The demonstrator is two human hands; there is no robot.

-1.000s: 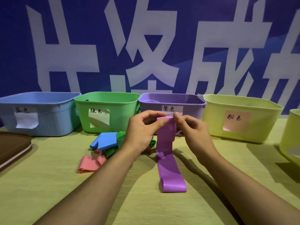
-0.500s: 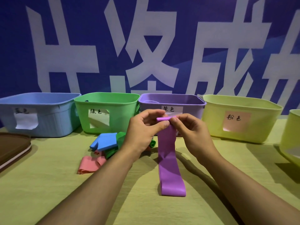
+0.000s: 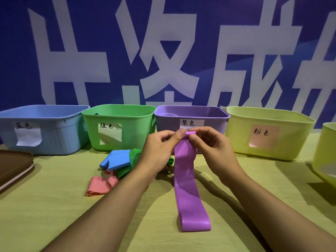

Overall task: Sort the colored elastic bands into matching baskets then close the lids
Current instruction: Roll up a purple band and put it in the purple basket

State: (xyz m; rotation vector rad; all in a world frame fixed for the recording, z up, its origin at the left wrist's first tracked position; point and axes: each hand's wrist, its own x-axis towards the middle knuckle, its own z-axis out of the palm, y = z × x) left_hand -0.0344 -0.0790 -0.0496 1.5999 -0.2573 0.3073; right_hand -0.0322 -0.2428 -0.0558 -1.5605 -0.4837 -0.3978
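Purple band [image 3: 187,177]: thin, floppy, light. Left hand [image 3: 160,148] & right hand [image 3: 212,148] pinch its top edge w/ thumb + fingertips; best held there, lower end trailing on tabletop [image 3: 54,215].

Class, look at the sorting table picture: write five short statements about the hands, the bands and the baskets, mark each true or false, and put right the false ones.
1. Both the left hand and the right hand pinch the top end of the purple band. True.
2. The purple band lies inside the purple basket. False: it hangs from the hands, its lower end on the table.
3. A blue band lies in front of the green basket. True.
4. The pink band is in the yellow basket. False: it lies on the table.
5. A lid covers the blue basket. False: it is open.
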